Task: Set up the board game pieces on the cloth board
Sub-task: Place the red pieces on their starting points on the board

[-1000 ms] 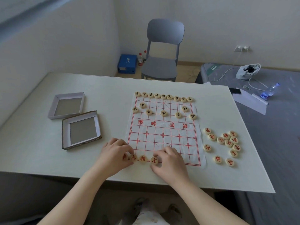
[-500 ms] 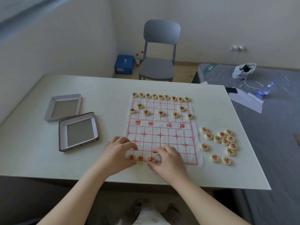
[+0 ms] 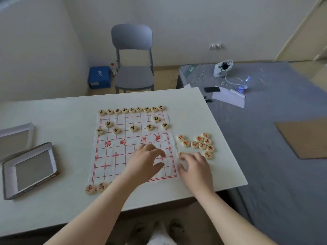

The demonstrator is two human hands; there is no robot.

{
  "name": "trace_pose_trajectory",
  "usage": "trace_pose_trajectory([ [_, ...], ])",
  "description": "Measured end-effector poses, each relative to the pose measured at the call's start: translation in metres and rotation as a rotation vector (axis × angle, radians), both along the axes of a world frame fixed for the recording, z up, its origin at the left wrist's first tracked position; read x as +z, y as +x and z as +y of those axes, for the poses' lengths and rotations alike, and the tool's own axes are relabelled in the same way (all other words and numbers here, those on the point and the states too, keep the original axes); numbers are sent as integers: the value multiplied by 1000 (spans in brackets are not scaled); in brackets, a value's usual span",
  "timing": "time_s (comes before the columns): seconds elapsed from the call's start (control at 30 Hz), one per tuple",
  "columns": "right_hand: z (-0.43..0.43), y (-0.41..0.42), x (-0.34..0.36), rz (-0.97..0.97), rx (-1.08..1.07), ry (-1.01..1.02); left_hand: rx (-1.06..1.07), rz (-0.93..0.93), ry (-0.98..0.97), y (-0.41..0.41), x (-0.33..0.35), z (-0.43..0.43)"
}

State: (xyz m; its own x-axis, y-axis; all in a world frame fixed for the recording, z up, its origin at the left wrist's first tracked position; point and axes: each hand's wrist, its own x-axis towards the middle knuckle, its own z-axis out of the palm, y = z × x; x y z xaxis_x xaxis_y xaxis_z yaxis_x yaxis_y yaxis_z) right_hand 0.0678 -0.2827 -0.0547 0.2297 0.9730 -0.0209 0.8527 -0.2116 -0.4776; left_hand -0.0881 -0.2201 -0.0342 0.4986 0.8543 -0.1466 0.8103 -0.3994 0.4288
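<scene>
The white cloth board point(image 3: 123, 156) with its red grid lies on the table. Black-lettered pieces point(image 3: 131, 109) fill its far row, and more stand two rows nearer. Two red-lettered pieces point(image 3: 96, 187) sit at the near left corner; my left forearm hides the row beyond them. My left hand point(image 3: 146, 161) hovers over the board's near right part, fingers loosely curled around nothing. A loose pile of red pieces point(image 3: 200, 143) lies right of the cloth. My right hand point(image 3: 194, 167) rests on the pile's near edge, fingertips touching pieces there.
Two shallow box halves point(image 3: 30, 170) point(image 3: 16, 138) lie on the table's left side. A grey chair point(image 3: 132, 59) stands beyond the far edge. To the right is a grey bed with a bottle point(image 3: 243, 85), a phone point(image 3: 212, 89) and papers.
Both hands left the near row of red pieces and moved right. The right hand now reaches the loose pile; the left hovers over the board. The view turned right.
</scene>
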Motion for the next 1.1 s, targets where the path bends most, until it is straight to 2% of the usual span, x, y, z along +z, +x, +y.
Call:
trace_pose_trajectory([
  [0.17,-7,38,-1,-47,-176,-86,-46,36,-4,41,-7,-4],
  [0.3,-10,57,-2,65,-207,-179,-36,17,-77,62,-13,-8],
  [0.7,9,86,-4,313,-112,-200,184,-67,-140,100,-24,0],
  [1.1,35,94,-4,410,-48,-200,325,-181,-215,108,-31,14],
])
